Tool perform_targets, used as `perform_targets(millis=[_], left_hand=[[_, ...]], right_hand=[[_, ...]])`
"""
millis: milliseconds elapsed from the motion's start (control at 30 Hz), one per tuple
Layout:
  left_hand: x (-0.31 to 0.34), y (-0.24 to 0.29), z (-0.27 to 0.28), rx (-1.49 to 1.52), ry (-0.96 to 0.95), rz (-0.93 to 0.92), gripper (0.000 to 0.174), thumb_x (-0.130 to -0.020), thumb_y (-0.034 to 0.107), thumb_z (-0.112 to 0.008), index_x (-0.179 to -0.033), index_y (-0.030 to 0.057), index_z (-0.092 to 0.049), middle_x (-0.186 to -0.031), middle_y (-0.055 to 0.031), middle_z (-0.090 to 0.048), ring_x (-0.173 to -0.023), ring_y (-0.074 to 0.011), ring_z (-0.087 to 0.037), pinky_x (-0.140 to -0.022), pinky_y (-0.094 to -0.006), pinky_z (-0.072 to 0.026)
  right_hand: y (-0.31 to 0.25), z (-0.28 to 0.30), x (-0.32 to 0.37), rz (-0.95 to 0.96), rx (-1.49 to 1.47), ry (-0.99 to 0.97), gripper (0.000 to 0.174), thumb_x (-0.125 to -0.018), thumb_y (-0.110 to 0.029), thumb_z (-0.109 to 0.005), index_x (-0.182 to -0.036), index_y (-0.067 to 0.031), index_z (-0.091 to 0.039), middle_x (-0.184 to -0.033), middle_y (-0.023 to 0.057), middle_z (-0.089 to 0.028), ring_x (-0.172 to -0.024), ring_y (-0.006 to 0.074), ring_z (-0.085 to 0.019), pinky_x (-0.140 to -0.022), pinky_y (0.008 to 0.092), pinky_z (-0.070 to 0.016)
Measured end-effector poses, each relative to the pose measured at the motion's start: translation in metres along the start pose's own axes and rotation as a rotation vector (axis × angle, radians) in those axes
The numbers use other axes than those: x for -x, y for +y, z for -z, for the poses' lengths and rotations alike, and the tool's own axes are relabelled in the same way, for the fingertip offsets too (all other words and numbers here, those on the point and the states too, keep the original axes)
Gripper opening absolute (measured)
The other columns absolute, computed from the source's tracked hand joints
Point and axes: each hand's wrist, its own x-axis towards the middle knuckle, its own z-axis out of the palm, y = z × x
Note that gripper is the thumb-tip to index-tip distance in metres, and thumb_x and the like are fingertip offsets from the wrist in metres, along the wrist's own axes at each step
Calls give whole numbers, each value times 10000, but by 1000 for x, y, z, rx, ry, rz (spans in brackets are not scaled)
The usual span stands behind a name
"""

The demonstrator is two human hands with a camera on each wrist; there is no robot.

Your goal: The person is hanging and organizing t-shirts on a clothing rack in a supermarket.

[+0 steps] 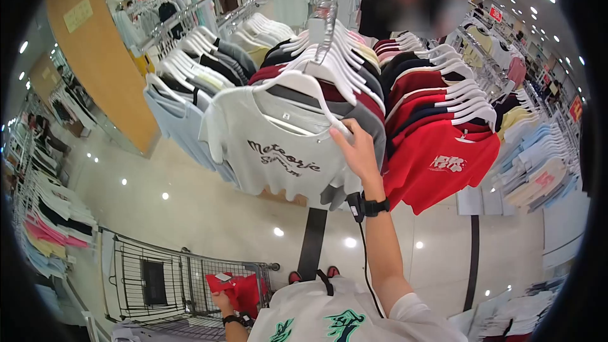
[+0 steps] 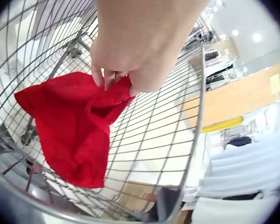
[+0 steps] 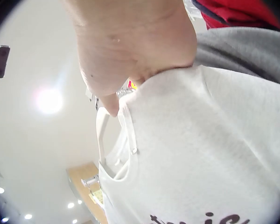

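Observation:
A pale grey T-shirt (image 1: 272,142) with dark lettering hangs on a white hanger (image 1: 304,82) at the front of the rack. My right hand (image 1: 359,151) grips its shoulder together with the hanger's end; in the right wrist view the thumb lies by the neckline and the other fingers are mostly hidden behind the cloth. Low on the left, my left hand (image 1: 221,304) pinches a red garment (image 2: 74,126) by a bunched edge. That garment droops inside a wire shopping cart (image 1: 152,253), and a small pale tag shows on it in the head view.
Red T-shirts (image 1: 443,164) hang on the rack's right side, light blue tops (image 1: 177,120) on its left. A metal rack arm (image 1: 326,12) rises behind the grey shirt. A wooden pillar (image 1: 101,50) stands at left. Folded clothes lie at the lower right.

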Motion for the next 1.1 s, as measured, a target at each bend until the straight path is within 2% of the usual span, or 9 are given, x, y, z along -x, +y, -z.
perform_targets(millis=[33,133,200,267,333,600,700,967,1100], left_hand=[[-22,16,11,56,-19,-28,205,-831,-18,-721,-970,37,-581,-923,-103,-640,-861,-249,-643,-771,-398,-538],[-43,61,67,484,-244,22,204,-865,-21,-703,-986,55,-557,-940,-72,-603,-843,-217,-590,-798,-369,-518],[-63,59,72,166,-130,-204,165,-836,-4,-722,-897,38,-575,-946,-83,-608,-838,-207,-576,-796,-360,-498],[-61,95,102,141,-319,-342,158,-843,16,-706,-946,41,-590,-826,-39,-614,-748,-138,-579,-657,-304,-487],[-25,188,134,-84,-274,-400,186,-805,34,-736,-890,-9,-576,-817,-95,-575,-789,-201,-537,-756,-368,-458],[69,362,176,101,-358,-672,145,-885,7,-668,-877,87,-547,-782,40,-464,-688,-72,-420,-610,-253,-372],[118,414,177,457,-398,-450,94,-997,34,-582,-949,82,-518,-811,29,-538,-711,-48,-514,-632,-213,-439],[184,480,150,686,-599,-511,127,-981,35,-528,-873,97,-502,-812,50,-492,-735,-50,-491,-657,-219,-411],[207,488,121,634,-531,-419,226,-987,98,-600,-1176,-23,-629,-1070,-63,-642,-964,-130,-605,-856,-276,-506]], right_hand=[[-1,22,0,45,31,-9,317,-971,-218,-709,-1174,16,-644,-1061,119,-713,-980,165,-664,-886,274,-499],[7,71,-9,16,-128,59,301,-928,-161,-751,-1152,15,-653,-1056,125,-713,-965,203,-685,-883,325,-529],[15,84,-13,54,-178,116,221,-938,-136,-734,-1110,-6,-683,-1008,88,-726,-895,142,-687,-808,285,-535],[34,105,-29,-19,-165,220,158,-934,-124,-728,-1039,-11,-699,-906,75,-712,-796,128,-671,-715,266,-513],[35,131,-64,80,4,231,121,-923,-115,-727,-992,-17,-708,-800,68,-666,-703,135,-632,-640,267,-474],[84,102,-100,72,270,32,241,-903,-248,-749,-986,-37,-667,-913,120,-661,-911,318,-639,-801,431,-506],[78,98,-101,74,191,12,268,-931,-267,-726,-940,-2,-693,-848,160,-675,-834,337,-651,-759,434,-507],[31,100,-113,-113,203,20,459,-940,-449,-696,-969,5,-749,-882,238,-726,-870,410,-712,-768,462,-531],[16,127,-121,-147,330,165,494,-908,-517,-716,-966,-30,-777,-862,217,-737,-848,395,-718,-749,465,-534]])
